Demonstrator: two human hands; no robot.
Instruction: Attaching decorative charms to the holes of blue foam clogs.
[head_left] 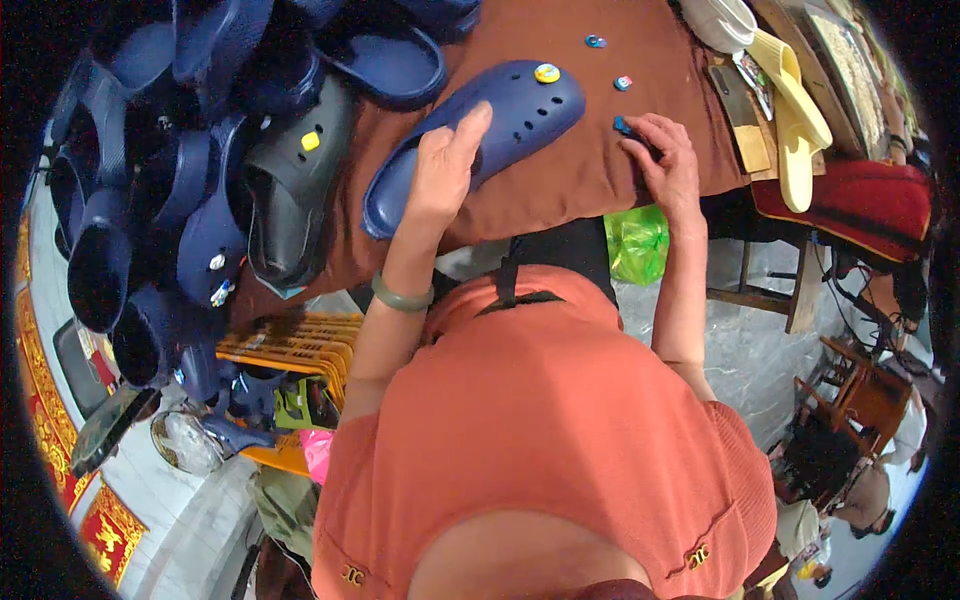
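A navy clog lies on the brown cloth with its toe pointing to the far right. A round yellow and blue shoe charm sits on its toe. My left hand holds the clog near its opening, thumb laid across the top and some fingers hidden. My right hand is curved over the cloth, its thumb and fingers apart. Its fingertips are at a small blue shoe charm; whether they touch it is hard to make out. Two more charms lie beyond, a red and white one and a blue one.
Many navy clogs are heaped at the left, beside a black clog with a yellow charm. Cream slippers and a flat blade tool lie at the right edge. An orange crate stands low at the left.
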